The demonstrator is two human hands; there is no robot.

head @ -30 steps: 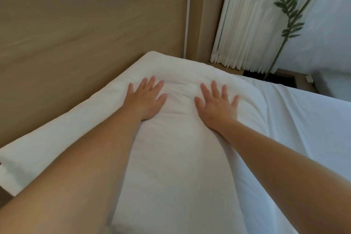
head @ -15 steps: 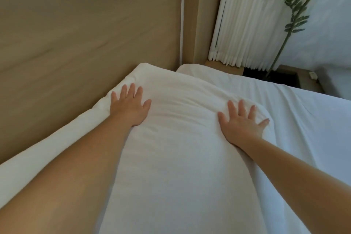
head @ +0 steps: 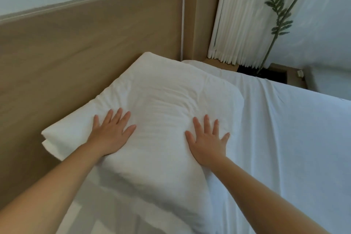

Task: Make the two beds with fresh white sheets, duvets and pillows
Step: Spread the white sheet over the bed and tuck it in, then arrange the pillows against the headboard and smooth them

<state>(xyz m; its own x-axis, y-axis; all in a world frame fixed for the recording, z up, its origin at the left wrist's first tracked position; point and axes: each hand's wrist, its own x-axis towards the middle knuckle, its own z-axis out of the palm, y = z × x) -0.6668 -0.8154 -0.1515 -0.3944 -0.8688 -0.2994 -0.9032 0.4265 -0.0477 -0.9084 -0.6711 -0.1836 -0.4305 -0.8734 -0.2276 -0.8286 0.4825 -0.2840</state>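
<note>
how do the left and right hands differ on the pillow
The left hand lies on the pillow nearer the headboard, the right hand nearer the sheet. The left hand is less splayed than the right hand. Both lie flat, palms down, on the pillow.

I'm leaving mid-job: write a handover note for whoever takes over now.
Left hand: open, pressing flat on the pillow.
Right hand: open, flat on it too.
Pillow lies on the sheet, by the headboard.
Done: sheet on, pillow placed.
Left: finish smoothing the pillow; no duvet in view; the other bed cannot be judged from here.
</note>
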